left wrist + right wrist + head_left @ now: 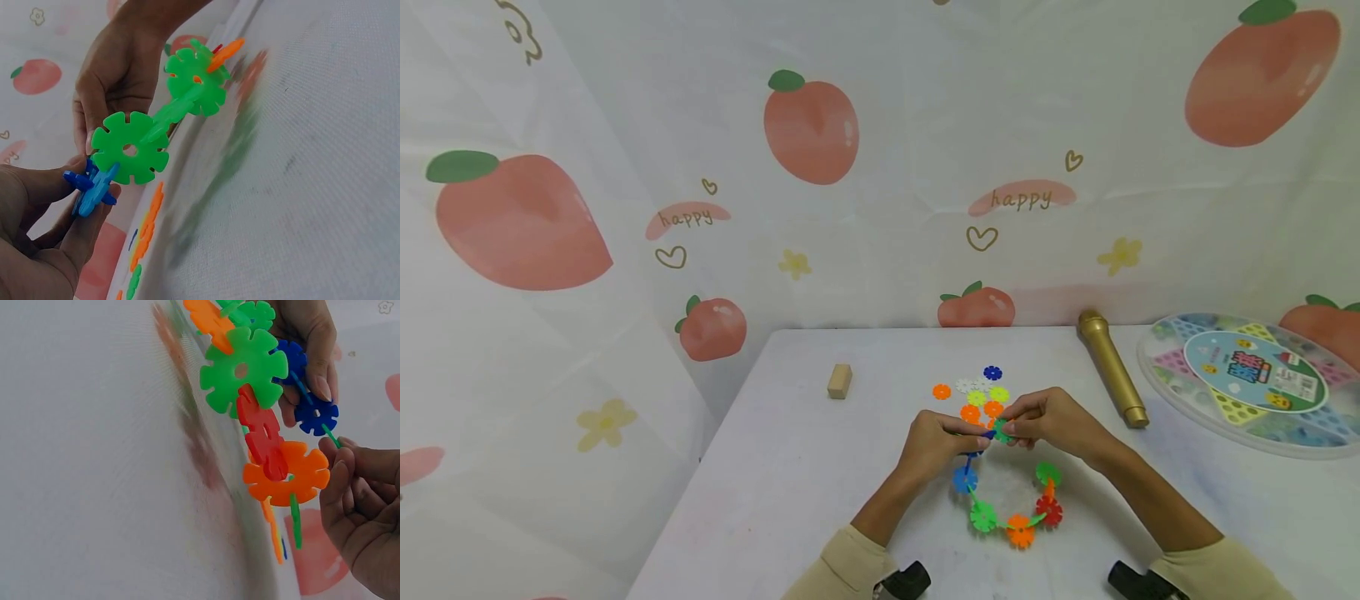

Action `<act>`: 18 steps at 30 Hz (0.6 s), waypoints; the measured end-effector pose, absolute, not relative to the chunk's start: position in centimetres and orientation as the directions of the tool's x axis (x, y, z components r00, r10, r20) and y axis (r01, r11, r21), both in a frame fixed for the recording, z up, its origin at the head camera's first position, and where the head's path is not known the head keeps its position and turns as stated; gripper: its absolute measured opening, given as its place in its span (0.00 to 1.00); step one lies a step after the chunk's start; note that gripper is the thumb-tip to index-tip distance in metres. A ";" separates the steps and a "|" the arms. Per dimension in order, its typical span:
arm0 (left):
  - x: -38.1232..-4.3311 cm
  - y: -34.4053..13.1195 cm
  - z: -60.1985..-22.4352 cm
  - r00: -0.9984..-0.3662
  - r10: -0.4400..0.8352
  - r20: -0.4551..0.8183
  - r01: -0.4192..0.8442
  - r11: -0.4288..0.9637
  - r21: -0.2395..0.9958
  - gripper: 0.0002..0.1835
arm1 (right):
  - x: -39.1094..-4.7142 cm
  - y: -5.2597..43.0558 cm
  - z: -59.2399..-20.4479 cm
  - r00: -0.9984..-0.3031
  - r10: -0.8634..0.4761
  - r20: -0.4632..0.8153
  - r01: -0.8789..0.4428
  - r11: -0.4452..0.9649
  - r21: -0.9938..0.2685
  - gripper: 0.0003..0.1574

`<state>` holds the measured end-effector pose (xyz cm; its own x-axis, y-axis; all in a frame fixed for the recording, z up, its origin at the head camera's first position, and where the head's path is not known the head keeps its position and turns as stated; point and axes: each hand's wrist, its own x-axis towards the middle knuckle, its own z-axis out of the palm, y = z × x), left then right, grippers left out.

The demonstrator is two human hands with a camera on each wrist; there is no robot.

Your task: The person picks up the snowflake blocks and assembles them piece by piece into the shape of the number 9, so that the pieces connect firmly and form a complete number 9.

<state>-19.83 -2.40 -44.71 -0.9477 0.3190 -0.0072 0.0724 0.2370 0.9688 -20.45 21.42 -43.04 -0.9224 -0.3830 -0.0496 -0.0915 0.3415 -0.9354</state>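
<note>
A curved chain of notched plastic snowflake discs hangs between the hands, with an orange disc [1021, 532] at its lowest part and a red disc [1048, 510] to the right. My left hand [928, 446] pinches the chain's blue end, where a dark blue disc [316, 414] shows beside the fingertips. Between thumb and fingers, my right hand [1060, 421] pinches a green disc [1002, 431]. In the right wrist view this green disc appears edge-on, meeting a notch of the dark blue disc. A light blue disc [97, 190] follows below the left fingers.
Several loose discs, including a yellow one [999, 394] and a dark blue one [992, 372], lie just beyond the hands. A wooden block [839, 381] stands at the back left. Toward the right are a gold rod [1111, 367] and a round clear case [1240, 417] with a label.
</note>
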 end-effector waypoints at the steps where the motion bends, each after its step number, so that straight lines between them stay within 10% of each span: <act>1: -19.8 -2.4 -44.7 -0.947 0.320 -0.010 0.069 0.234 0.970 0.05 | -20.5 21.4 -43.1 -0.922 -0.383 -0.051 -0.089 0.339 -0.936 0.15; 18: -19.7 -2.2 -44.8 -0.949 0.316 -0.013 0.068 0.242 0.968 0.05 | -20.5 21.5 -43.3 -0.907 -0.413 -0.079 -0.075 0.342 -0.937 0.16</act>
<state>-19.73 -2.18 -44.84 -0.9486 0.3162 -0.0126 0.0679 0.2422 0.9678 -20.52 21.49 -43.31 -0.9074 -0.4128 -0.0787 -0.0745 0.3424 -0.9366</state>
